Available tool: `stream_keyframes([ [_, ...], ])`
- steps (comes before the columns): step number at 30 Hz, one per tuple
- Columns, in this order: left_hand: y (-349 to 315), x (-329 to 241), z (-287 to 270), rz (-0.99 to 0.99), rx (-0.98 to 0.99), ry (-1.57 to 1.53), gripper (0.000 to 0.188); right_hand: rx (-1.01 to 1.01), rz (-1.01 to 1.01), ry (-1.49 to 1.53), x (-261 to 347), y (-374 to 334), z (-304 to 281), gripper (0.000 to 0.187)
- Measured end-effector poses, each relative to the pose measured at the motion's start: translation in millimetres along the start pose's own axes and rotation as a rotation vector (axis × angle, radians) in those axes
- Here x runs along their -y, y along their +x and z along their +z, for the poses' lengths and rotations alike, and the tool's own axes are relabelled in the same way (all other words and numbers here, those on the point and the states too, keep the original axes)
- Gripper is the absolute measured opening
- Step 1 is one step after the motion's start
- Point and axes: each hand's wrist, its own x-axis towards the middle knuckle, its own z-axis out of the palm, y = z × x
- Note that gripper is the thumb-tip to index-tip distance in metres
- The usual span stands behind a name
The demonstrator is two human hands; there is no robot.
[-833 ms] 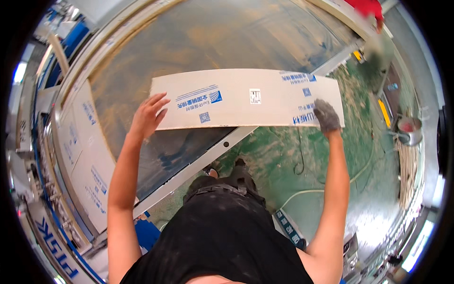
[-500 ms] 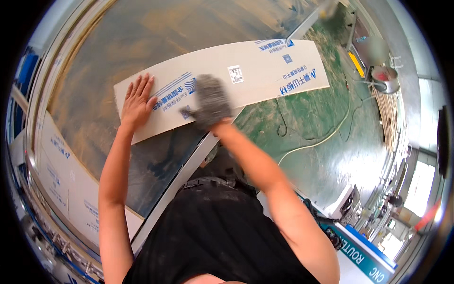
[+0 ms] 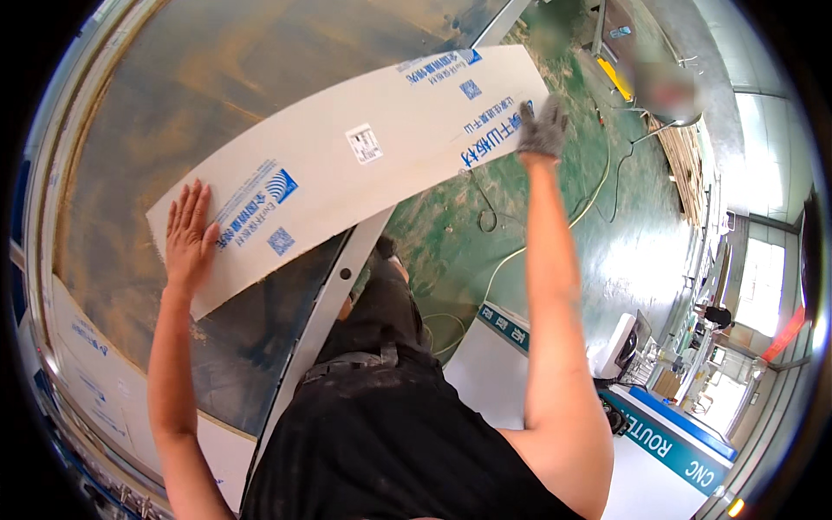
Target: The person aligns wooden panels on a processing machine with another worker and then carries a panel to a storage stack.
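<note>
A long pale board (image 3: 321, 173) with one curved long edge, blue print and a small white label lies across the dark, dusty table (image 3: 251, 74). Its right part juts past the table's metal edge, over the green floor. My bare left hand (image 3: 189, 247) rests flat on the board's left end, fingers stretched out. At the far right end is my right hand (image 3: 542, 130) in a grey glove, its fingers spread at the board's edge. Whether the gloved fingers press on the board or only hover there I cannot tell.
Another printed pale panel (image 3: 113, 381) lies along the table's left side. A white machine cabinet with a teal strip (image 3: 667, 442) stands at my right. A pale hose (image 3: 598, 186) trails over the floor (image 3: 555, 225), and a stack of wooden strips (image 3: 680, 169) lies further right.
My right hand has swept from the board's left half out to its right end. My left hand stays flat on the left end. The view has shifted, with the board appearing lower left and more tilted.
</note>
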Motion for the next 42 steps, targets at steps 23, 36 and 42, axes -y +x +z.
stream_keyframes([
  [23, 61, -122, 8, -0.026, 0.121, 0.013, 0.069, 0.177, -0.021, 0.356, -107, 78, 8, 0.097],
  [36, 82, -124, 4, -0.026, 0.117, -0.032, 0.062, 0.335, 0.620, 0.954, -261, 31, 65, 0.091],
  [42, 50, -188, 15, -0.412, 0.022, -0.086, 0.066, 0.739, -0.139, 0.281, -33, 138, -12, 0.103],
])
